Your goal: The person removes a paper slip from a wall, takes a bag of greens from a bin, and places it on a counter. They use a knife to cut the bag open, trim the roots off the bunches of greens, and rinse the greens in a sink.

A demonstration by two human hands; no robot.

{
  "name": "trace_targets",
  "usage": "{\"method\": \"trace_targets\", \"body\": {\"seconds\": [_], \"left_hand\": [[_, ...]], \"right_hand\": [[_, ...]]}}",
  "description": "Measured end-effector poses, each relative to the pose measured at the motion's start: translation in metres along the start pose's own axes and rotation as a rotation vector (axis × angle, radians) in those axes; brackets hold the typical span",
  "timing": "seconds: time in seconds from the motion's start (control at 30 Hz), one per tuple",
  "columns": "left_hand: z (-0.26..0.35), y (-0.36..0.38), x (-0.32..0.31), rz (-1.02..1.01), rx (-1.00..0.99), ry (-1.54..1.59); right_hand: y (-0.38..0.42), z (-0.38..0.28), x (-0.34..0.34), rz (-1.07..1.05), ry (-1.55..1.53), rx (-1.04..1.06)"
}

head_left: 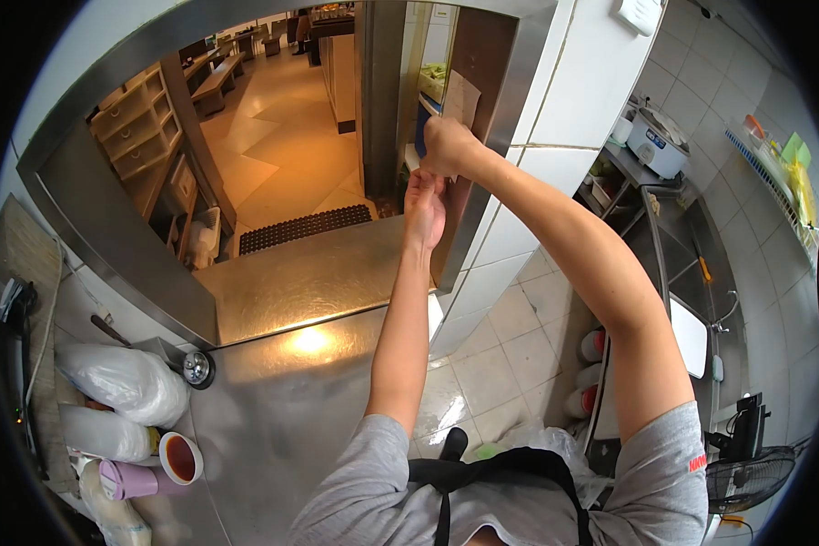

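Observation:
Both arms reach up to the right side post of a metal-framed serving window (496, 100). My right hand (451, 147) is closed, knuckles up, just in front of a pale paper slip (464, 98) against the post. Directly below it, my left hand (425, 207) has its palm turned partly toward me and its fingers curled up against the right hand. The fingertips of both hands meet, and whatever lies between them is hidden. Behind the hands, green vegetables in a clear bag (433, 82) show through a gap.
On the steel counter (282, 437) stand a call bell (198, 368), a bowl of reddish-brown liquid (181, 458), a lilac cup (123, 479) and plastic-wrapped bundles (123, 382). A rice cooker (657, 143), a sink with a white board (688, 337) and a fan (751, 478) are at right.

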State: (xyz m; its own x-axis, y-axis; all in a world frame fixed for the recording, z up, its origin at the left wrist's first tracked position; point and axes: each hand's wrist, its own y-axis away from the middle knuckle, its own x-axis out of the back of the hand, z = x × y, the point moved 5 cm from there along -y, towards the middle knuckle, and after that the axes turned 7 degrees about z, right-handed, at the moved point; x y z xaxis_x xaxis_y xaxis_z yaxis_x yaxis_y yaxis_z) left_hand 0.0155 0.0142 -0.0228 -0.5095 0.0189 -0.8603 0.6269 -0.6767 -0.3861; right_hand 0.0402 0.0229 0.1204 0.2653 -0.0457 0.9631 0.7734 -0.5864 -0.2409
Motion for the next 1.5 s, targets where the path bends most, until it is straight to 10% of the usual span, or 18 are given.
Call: {"method": "trace_targets", "body": {"seconds": [0.23,0.37,0.5,1.17,1.5], "left_hand": [[-0.008,0.004,0.014,0.123,0.064,0.053],[-0.013,0.002,0.019,0.204,0.106,0.062],[-0.010,-0.010,0.024,0.233,0.212,-0.056],[0.012,-0.025,0.016,0.240,0.719,-0.544],[0.038,-0.022,0.026,0.540,0.585,-0.655]], "right_hand": [[0.013,-0.001,0.030,0.171,-0.314,0.082],[0.042,-0.011,0.052,0.684,0.047,0.648],[0.056,0.005,0.058,0.710,0.138,0.843],[0.050,0.008,0.046,0.831,0.072,0.906],[0.058,0.011,0.042,0.998,-0.194,0.887]]}}
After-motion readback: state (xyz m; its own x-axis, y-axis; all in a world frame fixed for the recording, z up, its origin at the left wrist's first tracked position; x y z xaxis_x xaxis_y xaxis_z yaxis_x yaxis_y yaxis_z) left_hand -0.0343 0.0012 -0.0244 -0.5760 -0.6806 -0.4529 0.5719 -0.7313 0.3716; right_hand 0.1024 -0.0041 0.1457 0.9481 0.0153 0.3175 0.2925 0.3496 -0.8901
